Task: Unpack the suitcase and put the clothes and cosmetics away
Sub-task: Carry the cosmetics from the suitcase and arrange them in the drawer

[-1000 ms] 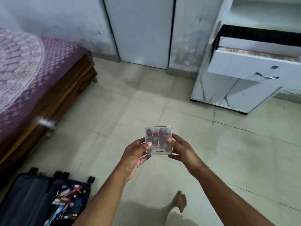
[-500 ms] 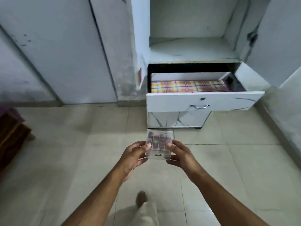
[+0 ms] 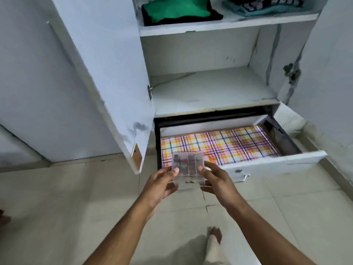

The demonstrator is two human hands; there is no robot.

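Clear case point(image 3: 188, 169) of small bottles, pinched between left hand point(image 3: 160, 185) and right hand point(image 3: 217, 182) at near left edge of open drawer point(image 3: 277, 163); risk: slipping, or striking drawer front.

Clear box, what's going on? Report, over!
Left hand and right hand both gripping clear box of small bottles. Held over open drawer front edge. Nothing blocking.
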